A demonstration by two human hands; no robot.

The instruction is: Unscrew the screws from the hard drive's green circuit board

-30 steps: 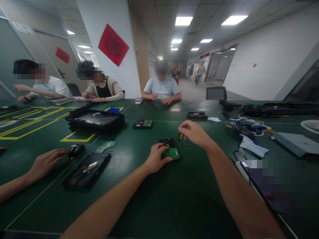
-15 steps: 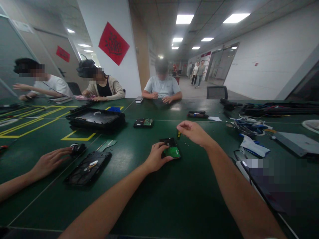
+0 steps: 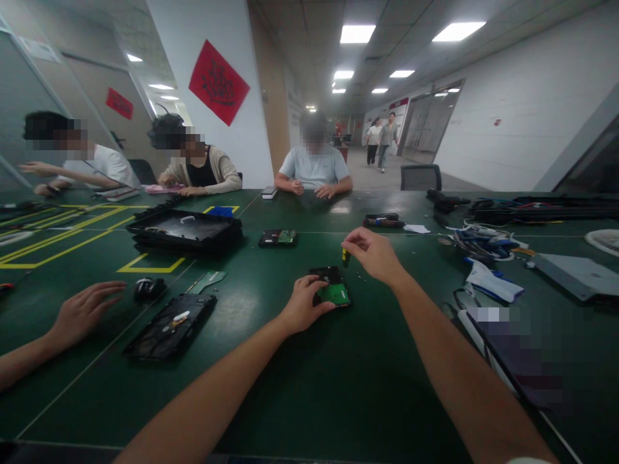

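Note:
A small hard drive (image 3: 333, 287) with a green circuit board on top lies on the green table (image 3: 309, 386). My left hand (image 3: 302, 304) grips its left edge and holds it flat. Just above the drive's far corner, my right hand (image 3: 373, 253) pinches a small screwdriver (image 3: 345, 256) with a yellow and black handle, its tip pointing down at the drive.
A co-worker's hand (image 3: 80, 310) rests at the left near a black mouse (image 3: 147, 287) and an opened black drive case (image 3: 170, 325). Stacked black trays (image 3: 186, 232) and another drive (image 3: 278, 238) lie farther back. Cables and tools (image 3: 488, 248) crowd the right side. Three people sit opposite.
My right hand has shifted slightly left and up with the screwdriver, closer over the drive. The co-worker's hand has pulled back from the mouse.

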